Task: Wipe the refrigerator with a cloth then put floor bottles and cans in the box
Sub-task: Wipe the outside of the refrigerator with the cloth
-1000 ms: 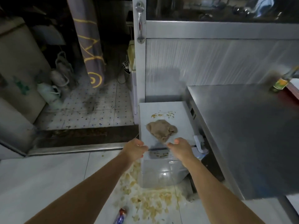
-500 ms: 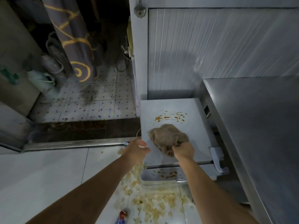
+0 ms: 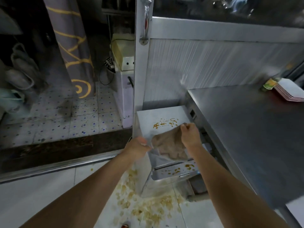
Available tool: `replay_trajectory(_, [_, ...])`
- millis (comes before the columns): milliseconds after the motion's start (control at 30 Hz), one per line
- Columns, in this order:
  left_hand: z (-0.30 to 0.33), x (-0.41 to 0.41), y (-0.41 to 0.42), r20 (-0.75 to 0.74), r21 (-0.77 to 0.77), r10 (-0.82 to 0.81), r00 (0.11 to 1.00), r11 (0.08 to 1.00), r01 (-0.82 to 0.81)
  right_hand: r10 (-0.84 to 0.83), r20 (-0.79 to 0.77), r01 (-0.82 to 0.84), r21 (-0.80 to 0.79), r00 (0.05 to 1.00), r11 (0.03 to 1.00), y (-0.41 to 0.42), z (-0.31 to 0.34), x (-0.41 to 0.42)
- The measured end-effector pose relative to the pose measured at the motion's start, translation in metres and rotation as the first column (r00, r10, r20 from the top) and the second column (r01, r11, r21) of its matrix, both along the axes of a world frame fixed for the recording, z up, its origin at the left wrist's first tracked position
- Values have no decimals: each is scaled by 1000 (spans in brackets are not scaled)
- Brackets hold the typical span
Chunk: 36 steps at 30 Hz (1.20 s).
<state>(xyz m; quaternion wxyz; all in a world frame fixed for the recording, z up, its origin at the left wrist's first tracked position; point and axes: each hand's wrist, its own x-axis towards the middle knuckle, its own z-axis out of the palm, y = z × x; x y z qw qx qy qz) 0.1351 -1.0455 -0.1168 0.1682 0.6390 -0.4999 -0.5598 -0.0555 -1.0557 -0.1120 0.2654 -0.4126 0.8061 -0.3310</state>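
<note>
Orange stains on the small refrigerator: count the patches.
2. One orange stain patch on the top, beyond the brown cloth; another on the front ledge below. The cloth may hide more.

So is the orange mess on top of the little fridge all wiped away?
No, orange stains still streak the fridge top just beyond the brown cloth that the right hand grips.

Floor can (image 3: pixel 125 226) cut by bottom edge

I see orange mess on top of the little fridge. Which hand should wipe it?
Probably the right hand: it grips the cloth right beside the orange stains on the fridge top. The left hand sits at the fridge's near corner.
</note>
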Motion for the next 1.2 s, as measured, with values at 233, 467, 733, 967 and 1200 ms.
replay_trajectory(233, [44,27,9,-215,51,-86,973,994,99,-34,80,48,-186,996,981,26,62,26])
replay_trajectory(467, [59,7,6,-490,121,-9,871,989,79,153,617,-33,-201,772,979,53,81,19])
replay_trajectory(733, [54,-32,-18,114,-221,-278,954,929,297,365,-157,-346,138,917,928,48,61,-22])
replay_trajectory(967, [38,-64,-53,156,-237,-175,972,949,209,282,194,-301,75,940,951,18,36,-65])
replay_trajectory(1200, [13,-74,-73,-34,-13,89,995,996,-89,-17,730,-96,113,683,989,-11,12,-80])
